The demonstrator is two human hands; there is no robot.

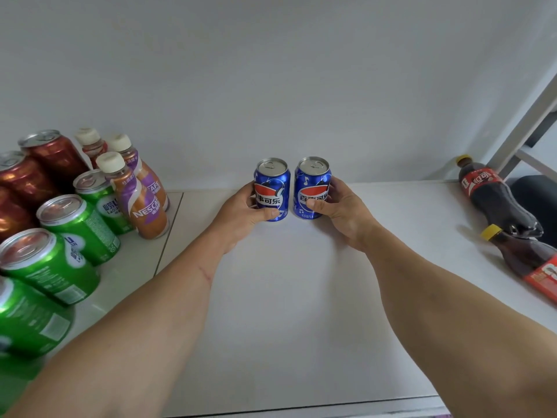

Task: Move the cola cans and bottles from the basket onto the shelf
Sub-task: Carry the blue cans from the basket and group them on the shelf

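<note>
On the white shelf [301, 297], centre: two blue cola cans, upright, just apart. Left can [272, 188] gripped by left hand [241, 215]; right can [312, 187] by right hand [343, 212], fingers curled round each. Nine o'clock: green cans [60, 242], coffee bottles [141, 200]. Three o'clock: cola bottles [497, 197].

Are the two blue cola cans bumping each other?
Apart. The head view shows a strip of white shelf between the left blue cola can and right blue cola can.
</note>
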